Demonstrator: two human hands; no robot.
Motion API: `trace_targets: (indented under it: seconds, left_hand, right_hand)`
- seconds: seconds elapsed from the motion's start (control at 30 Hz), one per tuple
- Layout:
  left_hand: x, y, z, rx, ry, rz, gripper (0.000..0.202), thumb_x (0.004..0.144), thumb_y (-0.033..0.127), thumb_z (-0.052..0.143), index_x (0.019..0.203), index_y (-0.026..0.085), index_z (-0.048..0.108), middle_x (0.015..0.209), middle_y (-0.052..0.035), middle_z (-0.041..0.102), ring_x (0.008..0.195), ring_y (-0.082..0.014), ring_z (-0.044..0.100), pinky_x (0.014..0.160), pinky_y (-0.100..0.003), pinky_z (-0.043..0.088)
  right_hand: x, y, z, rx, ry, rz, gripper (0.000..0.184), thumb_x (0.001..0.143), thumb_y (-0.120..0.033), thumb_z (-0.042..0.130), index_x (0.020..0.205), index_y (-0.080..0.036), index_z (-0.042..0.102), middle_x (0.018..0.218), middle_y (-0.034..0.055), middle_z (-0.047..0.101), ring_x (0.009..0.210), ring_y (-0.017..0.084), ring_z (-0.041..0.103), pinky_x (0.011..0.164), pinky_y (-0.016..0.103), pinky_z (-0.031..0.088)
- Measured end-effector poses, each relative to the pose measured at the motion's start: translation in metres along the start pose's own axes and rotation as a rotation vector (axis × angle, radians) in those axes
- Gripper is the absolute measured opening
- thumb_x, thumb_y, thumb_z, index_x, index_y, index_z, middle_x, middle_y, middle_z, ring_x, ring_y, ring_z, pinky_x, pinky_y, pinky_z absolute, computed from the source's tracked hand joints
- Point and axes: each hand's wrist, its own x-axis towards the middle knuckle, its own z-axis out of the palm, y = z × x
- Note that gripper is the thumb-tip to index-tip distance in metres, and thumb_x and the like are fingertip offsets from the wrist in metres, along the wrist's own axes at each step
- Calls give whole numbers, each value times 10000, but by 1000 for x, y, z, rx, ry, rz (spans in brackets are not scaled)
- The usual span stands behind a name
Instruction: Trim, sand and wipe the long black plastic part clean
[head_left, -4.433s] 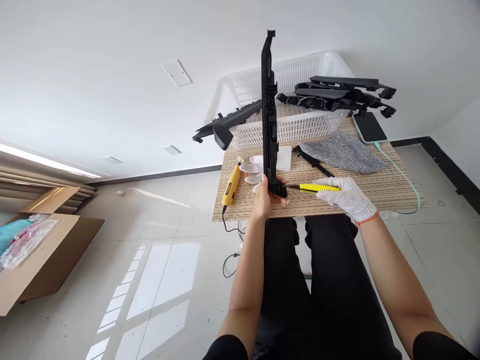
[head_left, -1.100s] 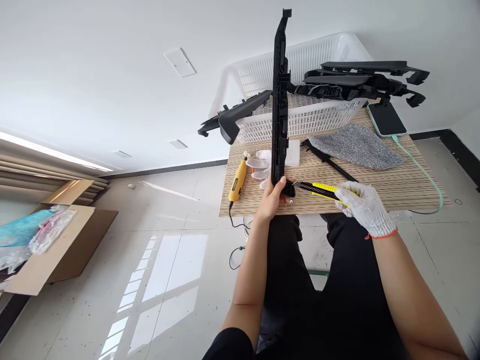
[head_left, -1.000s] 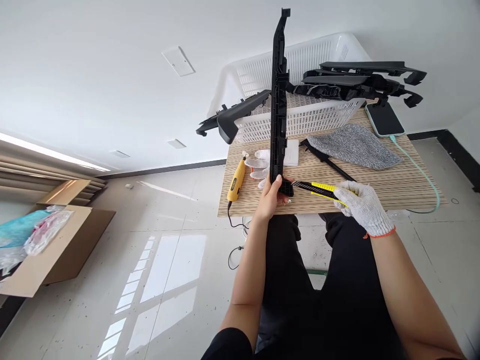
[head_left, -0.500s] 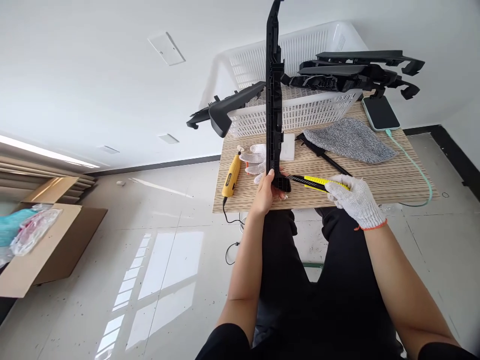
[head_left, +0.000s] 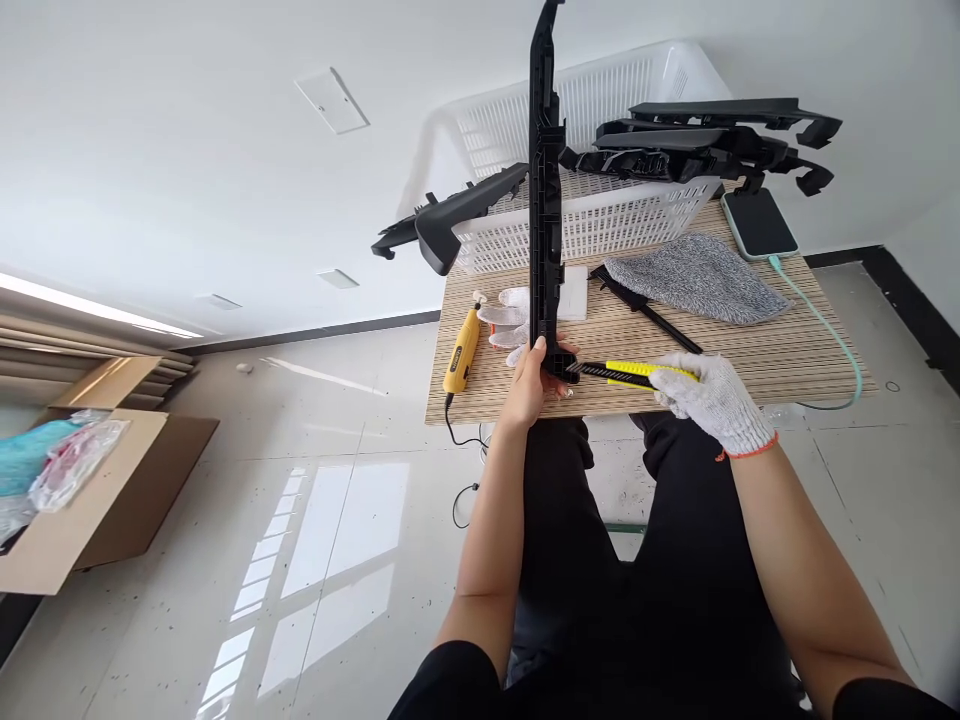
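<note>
My bare left hand (head_left: 531, 385) is closed round the lower end of a long black plastic trim piece (head_left: 545, 200), which stands upright over the table's front edge. In my right hand (head_left: 696, 388), which wears a white knit glove with an orange cuff, is a yellow and black utility knife (head_left: 630, 373). Its dark blade points left and reaches the foot of the trim piece, close to my left fingers. Whether the tip touches the plastic is too small to tell. A second white glove (head_left: 510, 318) lies on the table, partly behind the trim piece.
Behind stands a white plastic basket (head_left: 600, 225) with several black trim pieces (head_left: 697, 145) across its rim. On the striped table (head_left: 750, 365) lie a yellow rotary tool (head_left: 462, 352), a grey cloth (head_left: 697, 278), a black stick-like tool (head_left: 667, 325) and a charging phone (head_left: 759, 224). An open carton (head_left: 142, 480) stands left.
The knife has turned slightly, its blade end now lower at the foot of the trim piece. Both hands keep their hold; the whole view has shifted a little.
</note>
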Motion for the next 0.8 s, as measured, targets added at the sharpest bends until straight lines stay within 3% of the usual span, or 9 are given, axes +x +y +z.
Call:
trace_targets:
  seconds: [0.27,0.37,0.5,0.8]
  left_hand:
    - [-1,0,0,41,-7,6,553,896,682,571,1146,192,628,1036,-59,742,429,-57,507,393,-232,431]
    - [-1,1,0,53,-1,4,554,893,682,570,1145,193,630,1041,-56,739,432,-57,504,399,-236,435]
    - [-1,1,0,60,-4,1,550,894,677,579,1147,191,631,1046,-56,741,430,-55,507,408,-237,451]
    - [2,-3,-2,15,-20,21,513,906,654,591,1132,199,665,1040,-66,753,423,-66,528,385,-244,433]
  right_hand:
    - [-1,2,-3,-53,-46,-5,377,798,-538,756,889,-172,768,591,15,615,475,102,474,415,231,376]
    - [0,4,-4,22,3,22,387,805,-550,746,878,-170,752,577,8,595,461,92,459,405,222,364]
    - [3,3,-5,10,-107,67,375,797,-542,760,855,-172,742,565,12,592,427,83,421,372,221,309]
    - [3,-6,-5,-27,-77,74,376,841,-555,720,806,-180,717,568,15,568,433,79,410,378,219,297]
